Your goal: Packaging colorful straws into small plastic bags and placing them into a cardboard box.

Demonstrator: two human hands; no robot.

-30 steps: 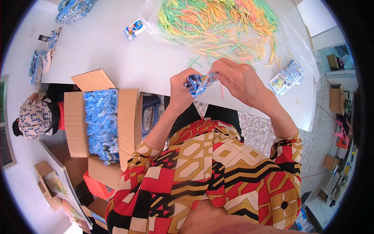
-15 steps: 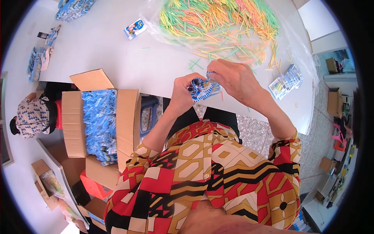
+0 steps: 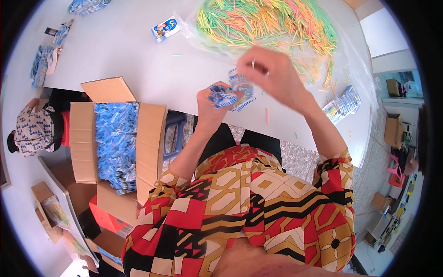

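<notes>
My left hand (image 3: 213,104) is closed round a bunch of crumpled blue-and-white plastic packets (image 3: 224,96) above the table's near edge. A clear packet with striped edges (image 3: 241,87) stands up out of the bunch. Over its upper end hovers my right hand (image 3: 272,76), fingers curled and a ring on one finger. Its fingertips are partly hidden and blurred, so I cannot make out what they hold. Beyond my hands lies a large heap of thin pastel sticks (image 3: 272,23) in a clear plastic bag. A stack of similar striped packets (image 3: 344,105) rests to the right.
An open cardboard box (image 3: 152,138) full of blue packets (image 3: 115,143) stands at my left, beside a blue stool (image 3: 173,134). A small printed packet (image 3: 165,29) and loose sticks lie on the white table (image 3: 115,51). Another person (image 3: 34,129) sits at the far left.
My right hand has lifted up and away from my left hand. My left hand has shifted slightly left with the packets, and the clear striped packet now shows more.
</notes>
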